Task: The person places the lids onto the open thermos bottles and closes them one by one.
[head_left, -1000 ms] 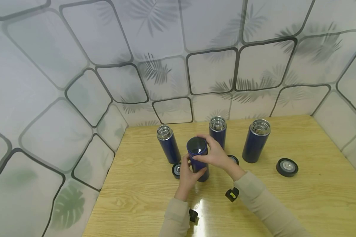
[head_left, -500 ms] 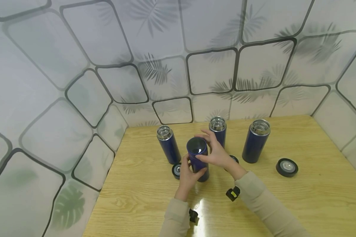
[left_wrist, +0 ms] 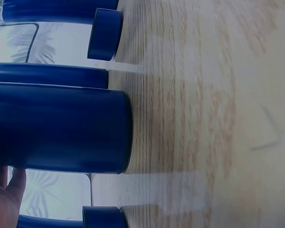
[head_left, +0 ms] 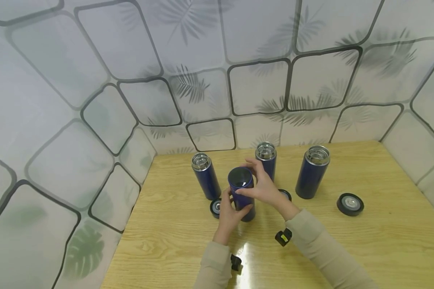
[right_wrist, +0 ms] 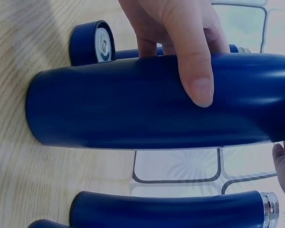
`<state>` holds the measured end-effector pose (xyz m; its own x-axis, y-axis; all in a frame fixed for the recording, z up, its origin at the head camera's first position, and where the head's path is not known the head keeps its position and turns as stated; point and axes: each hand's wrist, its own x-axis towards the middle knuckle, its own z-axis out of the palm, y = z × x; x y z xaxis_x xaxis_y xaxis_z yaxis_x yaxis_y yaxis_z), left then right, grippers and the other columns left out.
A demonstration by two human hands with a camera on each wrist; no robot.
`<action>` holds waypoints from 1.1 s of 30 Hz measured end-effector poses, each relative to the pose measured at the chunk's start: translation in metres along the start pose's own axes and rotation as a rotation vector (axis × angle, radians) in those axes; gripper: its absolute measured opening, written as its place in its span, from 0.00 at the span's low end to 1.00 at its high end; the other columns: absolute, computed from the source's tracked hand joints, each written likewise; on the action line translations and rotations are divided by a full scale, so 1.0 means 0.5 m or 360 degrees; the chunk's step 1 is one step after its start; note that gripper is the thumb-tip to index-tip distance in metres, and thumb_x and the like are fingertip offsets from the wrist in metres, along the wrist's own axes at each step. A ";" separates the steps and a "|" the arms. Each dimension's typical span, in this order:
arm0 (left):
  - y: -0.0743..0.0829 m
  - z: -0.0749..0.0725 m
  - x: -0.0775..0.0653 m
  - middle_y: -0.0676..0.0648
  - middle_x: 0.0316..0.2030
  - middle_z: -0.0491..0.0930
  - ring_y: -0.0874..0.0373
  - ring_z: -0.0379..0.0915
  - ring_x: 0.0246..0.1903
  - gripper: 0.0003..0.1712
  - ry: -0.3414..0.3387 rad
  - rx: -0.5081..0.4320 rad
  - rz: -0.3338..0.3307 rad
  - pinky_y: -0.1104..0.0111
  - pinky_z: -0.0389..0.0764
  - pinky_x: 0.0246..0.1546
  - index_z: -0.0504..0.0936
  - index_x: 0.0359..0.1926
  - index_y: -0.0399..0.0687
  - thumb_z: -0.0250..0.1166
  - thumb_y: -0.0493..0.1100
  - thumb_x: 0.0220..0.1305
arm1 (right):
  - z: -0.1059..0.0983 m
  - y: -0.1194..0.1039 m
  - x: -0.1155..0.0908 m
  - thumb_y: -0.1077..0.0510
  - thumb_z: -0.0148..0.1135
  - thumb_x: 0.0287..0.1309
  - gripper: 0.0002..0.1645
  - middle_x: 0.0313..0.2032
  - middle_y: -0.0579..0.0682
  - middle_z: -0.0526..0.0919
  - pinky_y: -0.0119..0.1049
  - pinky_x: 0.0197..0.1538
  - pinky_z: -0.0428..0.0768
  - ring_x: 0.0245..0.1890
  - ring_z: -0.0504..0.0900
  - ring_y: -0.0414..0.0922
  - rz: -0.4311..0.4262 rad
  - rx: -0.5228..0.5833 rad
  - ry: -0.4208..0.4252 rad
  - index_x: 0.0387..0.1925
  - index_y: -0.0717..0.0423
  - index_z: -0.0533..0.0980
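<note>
A dark blue vacuum bottle (head_left: 247, 212) stands upright with its lid (head_left: 240, 177) on, in the middle of the head view. My left hand (head_left: 229, 214) grips its body, thumb on the near side, as the right wrist view also shows. At the top, my right hand (head_left: 264, 188) pinches the lid between thumb and fingers. Behind stand three similar open bottles with bare steel necks: a left bottle (head_left: 207, 178), a middle bottle (head_left: 267, 162) partly hidden by my right hand, and a right bottle (head_left: 311, 174).
Upturned lids lie on the wooden table (head_left: 159, 249): a left lid (head_left: 215, 208) by my left hand, a middle lid (head_left: 285, 194) partly behind my right wrist, and a right lid (head_left: 350, 204). A patterned wall (head_left: 260, 88) borders the table's back and left.
My right hand's fingers spread a little at the lid half a second ago and have closed in on it again. The left hand and bottle have stayed in place.
</note>
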<state>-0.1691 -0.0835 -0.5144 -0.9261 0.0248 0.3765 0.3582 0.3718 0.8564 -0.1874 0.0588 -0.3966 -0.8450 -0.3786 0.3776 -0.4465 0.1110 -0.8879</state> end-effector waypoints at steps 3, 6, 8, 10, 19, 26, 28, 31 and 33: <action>0.016 -0.003 0.000 0.43 0.51 0.65 0.50 0.63 0.50 0.39 0.0006 0.0007 0.0014 0.59 0.71 0.44 0.61 0.57 0.40 0.71 0.41 0.45 | -0.002 -0.004 -0.002 0.73 0.67 0.37 0.51 0.54 0.68 0.62 0.56 0.58 0.54 0.56 0.60 0.62 -0.0048 -0.0001 -0.0016 0.59 0.68 0.47; 0.047 -0.011 -0.002 0.39 0.50 0.66 0.46 0.64 0.48 0.38 0.0016 -0.0012 0.0045 0.56 0.71 0.43 0.61 0.55 0.36 0.70 0.37 0.44 | -0.006 -0.001 -0.002 0.75 0.65 0.38 0.50 0.54 0.70 0.61 0.57 0.58 0.52 0.56 0.60 0.62 -0.0129 0.0033 -0.0055 0.59 0.69 0.45; 0.066 -0.016 -0.002 0.37 0.49 0.66 0.45 0.64 0.48 0.37 0.0017 -0.0037 0.0054 0.55 0.71 0.44 0.61 0.55 0.34 0.70 0.35 0.44 | -0.008 -0.001 -0.002 0.76 0.63 0.38 0.49 0.54 0.71 0.61 0.58 0.58 0.51 0.56 0.60 0.62 -0.0166 0.0066 -0.0080 0.59 0.69 0.44; 0.077 -0.019 -0.002 0.37 0.49 0.66 0.45 0.64 0.48 0.37 0.0013 -0.0027 0.0051 0.56 0.71 0.44 0.61 0.54 0.33 0.69 0.34 0.44 | -0.010 -0.001 -0.001 0.77 0.63 0.39 0.49 0.54 0.72 0.62 0.59 0.57 0.52 0.55 0.61 0.62 -0.0186 0.0085 -0.0094 0.59 0.69 0.44; 0.007 0.000 0.001 0.43 0.51 0.66 0.50 0.64 0.49 0.39 0.0015 0.0020 0.0036 0.58 0.72 0.44 0.61 0.56 0.40 0.71 0.41 0.44 | -0.004 0.007 -0.002 0.77 0.64 0.38 0.50 0.53 0.70 0.63 0.56 0.58 0.53 0.54 0.62 0.62 -0.0170 0.0091 -0.0042 0.59 0.70 0.45; -0.005 0.001 0.001 0.46 0.50 0.66 0.53 0.63 0.49 0.38 0.0006 -0.0021 0.0055 0.59 0.71 0.45 0.61 0.56 0.44 0.70 0.46 0.46 | 0.002 0.023 -0.007 0.78 0.63 0.38 0.49 0.54 0.71 0.60 0.53 0.61 0.50 0.56 0.60 0.62 -0.0098 0.0162 0.0027 0.58 0.69 0.45; -0.005 0.001 0.001 0.47 0.50 0.66 0.53 0.63 0.49 0.38 0.0004 -0.0028 0.0052 0.59 0.71 0.45 0.61 0.56 0.44 0.70 0.46 0.46 | 0.004 0.023 -0.008 0.77 0.64 0.37 0.49 0.54 0.70 0.61 0.51 0.61 0.51 0.56 0.60 0.61 -0.0068 0.0156 0.0052 0.58 0.69 0.45; -0.006 0.002 0.001 0.47 0.50 0.66 0.53 0.63 0.49 0.38 0.0009 -0.0023 0.0044 0.59 0.71 0.45 0.61 0.56 0.44 0.70 0.46 0.46 | 0.007 0.020 -0.008 0.75 0.66 0.37 0.49 0.54 0.68 0.61 0.50 0.60 0.54 0.55 0.62 0.59 -0.0018 0.0105 0.0085 0.58 0.70 0.47; -0.006 0.002 0.002 0.47 0.50 0.66 0.53 0.63 0.49 0.38 0.0010 -0.0021 0.0036 0.59 0.71 0.45 0.61 0.56 0.43 0.70 0.45 0.45 | 0.009 0.017 -0.007 0.74 0.67 0.37 0.49 0.53 0.67 0.61 0.51 0.59 0.56 0.54 0.62 0.59 0.0008 0.0059 0.0098 0.57 0.70 0.47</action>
<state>-0.1711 -0.0837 -0.5170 -0.9169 0.0272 0.3981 0.3807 0.3587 0.8523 -0.1870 0.0570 -0.4068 -0.8641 -0.3210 0.3876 -0.4320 0.0779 -0.8985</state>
